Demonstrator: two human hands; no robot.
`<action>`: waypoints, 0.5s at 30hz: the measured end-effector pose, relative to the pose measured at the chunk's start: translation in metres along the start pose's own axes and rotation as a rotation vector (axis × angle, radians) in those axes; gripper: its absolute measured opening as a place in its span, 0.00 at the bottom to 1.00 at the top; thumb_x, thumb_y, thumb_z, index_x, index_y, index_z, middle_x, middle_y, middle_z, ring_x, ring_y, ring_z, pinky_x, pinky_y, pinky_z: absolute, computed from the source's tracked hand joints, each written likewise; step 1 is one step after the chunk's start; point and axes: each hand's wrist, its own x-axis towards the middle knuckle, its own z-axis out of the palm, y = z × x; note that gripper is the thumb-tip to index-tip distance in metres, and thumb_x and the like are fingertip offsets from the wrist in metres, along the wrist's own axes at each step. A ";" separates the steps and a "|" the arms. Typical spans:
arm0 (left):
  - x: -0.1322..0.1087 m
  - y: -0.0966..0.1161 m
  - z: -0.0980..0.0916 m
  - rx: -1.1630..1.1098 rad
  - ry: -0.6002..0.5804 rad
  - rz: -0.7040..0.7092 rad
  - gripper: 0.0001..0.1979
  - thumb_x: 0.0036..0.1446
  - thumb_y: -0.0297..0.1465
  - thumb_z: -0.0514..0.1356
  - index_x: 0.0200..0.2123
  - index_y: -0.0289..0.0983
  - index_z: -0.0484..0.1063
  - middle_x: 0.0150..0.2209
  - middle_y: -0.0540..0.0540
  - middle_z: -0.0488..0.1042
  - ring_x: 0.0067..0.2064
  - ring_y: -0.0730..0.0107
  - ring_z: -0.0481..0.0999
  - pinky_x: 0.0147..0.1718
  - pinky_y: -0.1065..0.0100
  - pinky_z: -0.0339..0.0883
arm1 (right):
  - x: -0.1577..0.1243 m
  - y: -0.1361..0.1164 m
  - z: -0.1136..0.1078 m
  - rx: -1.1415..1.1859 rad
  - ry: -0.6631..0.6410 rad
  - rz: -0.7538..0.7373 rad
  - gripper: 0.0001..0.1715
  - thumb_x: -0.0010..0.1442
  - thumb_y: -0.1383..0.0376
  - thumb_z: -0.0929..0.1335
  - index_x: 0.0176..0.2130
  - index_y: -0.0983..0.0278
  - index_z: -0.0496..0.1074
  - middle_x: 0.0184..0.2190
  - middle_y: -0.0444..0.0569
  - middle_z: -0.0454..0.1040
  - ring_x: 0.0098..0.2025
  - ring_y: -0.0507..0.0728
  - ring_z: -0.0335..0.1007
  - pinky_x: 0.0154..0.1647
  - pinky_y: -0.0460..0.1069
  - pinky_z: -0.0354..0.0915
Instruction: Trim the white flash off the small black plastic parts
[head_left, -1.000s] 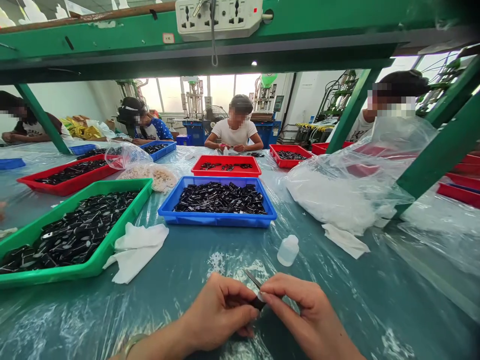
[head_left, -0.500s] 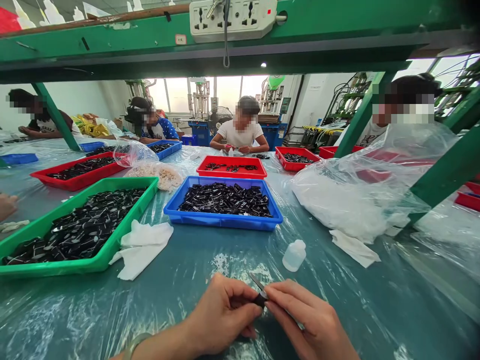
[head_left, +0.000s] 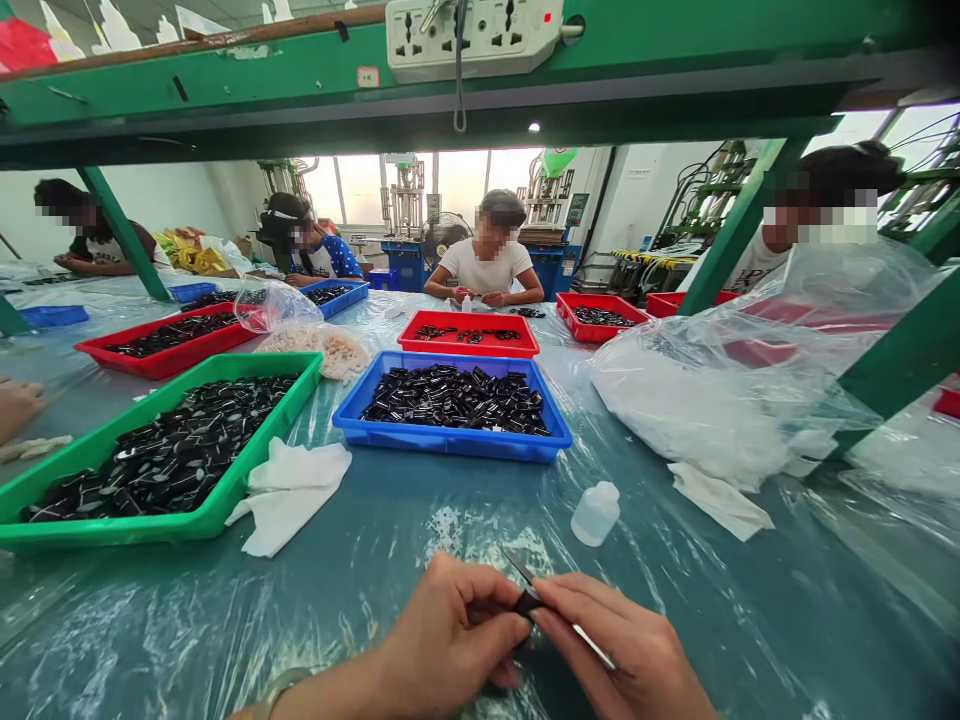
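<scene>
My left hand (head_left: 450, 635) is closed on a small black piece (head_left: 528, 602), pinched between thumb and fingers. My right hand (head_left: 626, 640) grips a thin, pointed metal tool (head_left: 517, 564), perhaps tweezers or a blade. Its tip points up and left past the black piece, and its rear end shows below the right fingers. The right fingertips meet the black piece, which they partly hide. Just beyond the hands, white scraps (head_left: 446, 528) lie on the plastic-covered table (head_left: 360, 560). A small translucent bottle (head_left: 596, 514) stands behind my right hand.
A blue tray (head_left: 450, 440) and a green tray (head_left: 202, 522) hold many black pieces. White cloths (head_left: 296, 497) lie beside the green one. Clear bags (head_left: 690, 400) bulge at right. Red trays (head_left: 469, 343) sit farther back. A green shelf beam (head_left: 225, 90) crosses overhead; several people sit around.
The view has shifted slightly, so the scene sits a little farther right. The metal tool's rear end now shows beneath my right fingers. Both hands keep their grips.
</scene>
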 end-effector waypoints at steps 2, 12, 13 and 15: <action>-0.002 0.000 0.001 0.006 -0.001 0.014 0.06 0.47 0.29 0.57 0.26 0.31 0.70 0.18 0.51 0.66 0.21 0.76 0.71 0.21 0.77 0.64 | 0.000 -0.001 -0.001 -0.005 -0.004 0.004 0.11 0.62 0.75 0.61 0.43 0.65 0.67 0.33 0.48 0.73 0.34 0.53 0.71 0.34 0.45 0.68; -0.002 -0.002 -0.002 -0.128 -0.047 0.015 0.13 0.46 0.36 0.62 0.28 0.30 0.71 0.21 0.48 0.69 0.21 0.74 0.72 0.22 0.75 0.67 | -0.004 -0.004 0.000 0.035 0.009 0.071 0.15 0.62 0.73 0.62 0.49 0.63 0.63 0.33 0.48 0.71 0.33 0.52 0.71 0.33 0.44 0.69; -0.002 -0.001 -0.003 -0.143 -0.052 0.017 0.13 0.47 0.36 0.62 0.29 0.30 0.71 0.21 0.48 0.70 0.21 0.74 0.72 0.22 0.75 0.67 | -0.005 -0.005 0.000 0.031 0.022 0.114 0.17 0.62 0.72 0.63 0.51 0.63 0.62 0.34 0.47 0.72 0.32 0.51 0.71 0.32 0.43 0.69; -0.001 0.001 -0.005 -0.162 -0.053 0.011 0.13 0.47 0.36 0.62 0.29 0.30 0.72 0.22 0.47 0.71 0.22 0.74 0.73 0.22 0.75 0.67 | -0.007 -0.006 -0.002 0.029 0.026 0.169 0.20 0.61 0.70 0.64 0.53 0.62 0.60 0.34 0.46 0.73 0.31 0.51 0.72 0.32 0.42 0.69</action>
